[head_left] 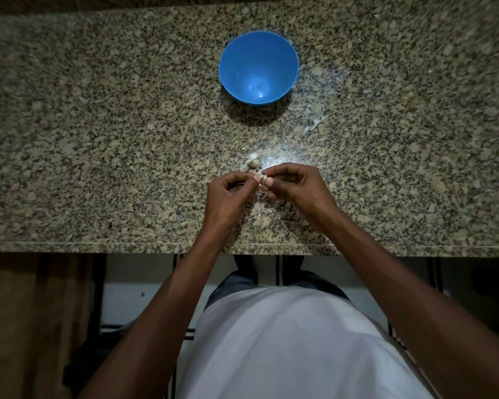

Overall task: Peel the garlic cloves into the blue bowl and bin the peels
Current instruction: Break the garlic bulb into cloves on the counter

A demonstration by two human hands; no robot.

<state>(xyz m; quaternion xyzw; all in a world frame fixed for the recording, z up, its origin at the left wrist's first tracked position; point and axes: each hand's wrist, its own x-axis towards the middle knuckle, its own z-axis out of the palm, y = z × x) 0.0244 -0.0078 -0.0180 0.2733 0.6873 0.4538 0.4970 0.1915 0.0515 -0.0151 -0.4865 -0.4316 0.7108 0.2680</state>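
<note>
A small garlic clove [262, 178] is pinched between the fingertips of both hands, just above the granite counter. My left hand [228, 197] holds it from the left and my right hand [294, 185] from the right, thumbs meeting on it. More unpeeled garlic [252, 163] lies on the counter just beyond my fingers. The blue bowl [228, 67] stands farther back in the middle and looks empty. A few pale peels [316, 123] lie to the right of the bowl's shadow, and thin scraps [261, 197] sit under my hands.
The speckled granite counter [98, 139] runs across the whole view, with its front edge [98, 244] just below my wrists. Beneath it are a tiled floor and my white shirt. No bin is in view.
</note>
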